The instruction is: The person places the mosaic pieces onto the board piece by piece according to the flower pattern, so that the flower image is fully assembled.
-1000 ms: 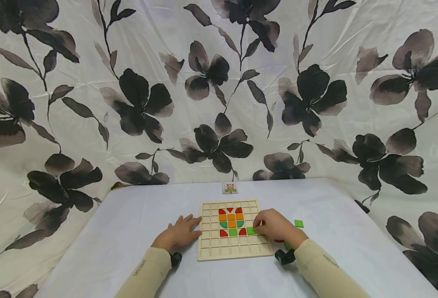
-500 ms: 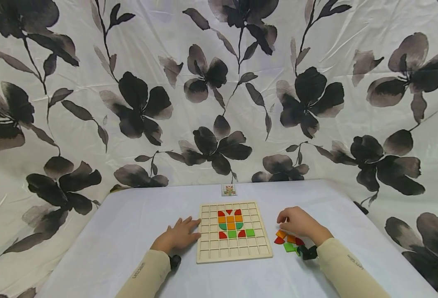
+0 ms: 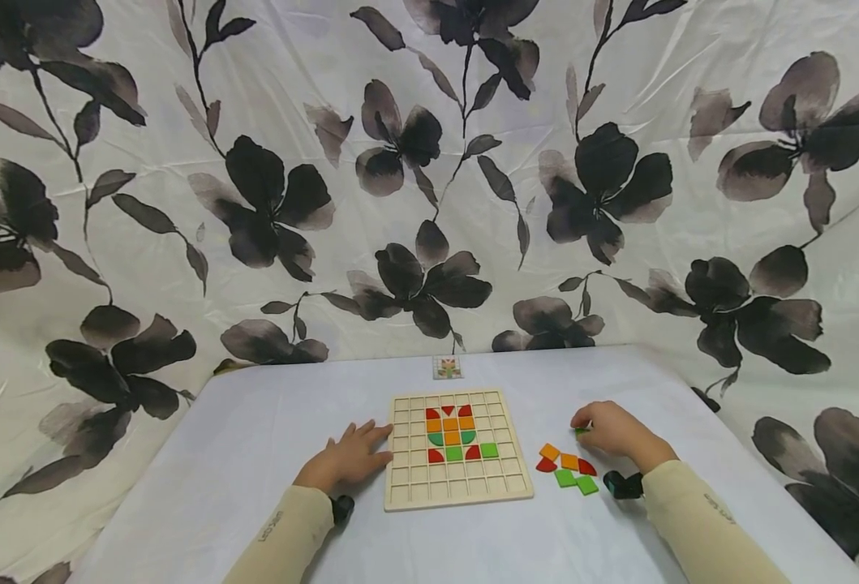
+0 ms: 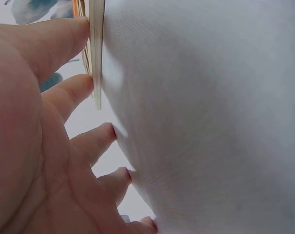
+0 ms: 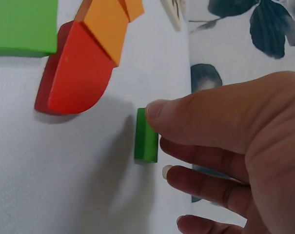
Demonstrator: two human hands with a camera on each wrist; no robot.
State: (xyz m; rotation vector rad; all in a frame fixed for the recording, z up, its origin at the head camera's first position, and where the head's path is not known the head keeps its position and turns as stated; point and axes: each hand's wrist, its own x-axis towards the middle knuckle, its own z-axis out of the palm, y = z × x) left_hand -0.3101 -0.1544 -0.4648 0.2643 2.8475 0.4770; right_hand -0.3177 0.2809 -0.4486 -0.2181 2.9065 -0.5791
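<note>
Green tile: one light-green tile [image 5: 147, 139], a flat block with straight edges, its side face darker than its top; it lies on the table to the right of the board, partly covered by the thumb.
Right hand: one hand [image 3: 615, 430], fingers bent, thumb touching the green tile; whether it is pinched between thumb and finger I cannot tell.
Loose pieces near it: six, in a loose cluster between the right hand and the board; two orange squares [image 3: 569, 461], two red rounded pieces [image 3: 546, 465], two light-green squares [image 3: 565, 478].
Board: one pale wooden grid board [image 3: 458, 491], flat on the table, at its middle.
Pieces in the board: thirteen, in four rows; five red [image 3: 471, 452], four orange [image 3: 452, 438], two darker green with rounded sides [image 3: 436, 439], two light-green squares set in the lowest row [image 3: 489, 450]. The top middle red one is a triangle pointing down.
Left hand: one hand [image 3: 349, 460], released, fingers spread; thumb and forefinger touch the board's left edge.
Card: one small patterned card [image 3: 447, 367], beyond the board at the far edge.
Wrists: two black devices [image 3: 622, 485], one on each; two beige sleeves [image 3: 283, 531].
Table: one, under white cloth [image 3: 254, 422].
Backdrop: white fabric with dark flowers [image 3: 502, 268].
</note>
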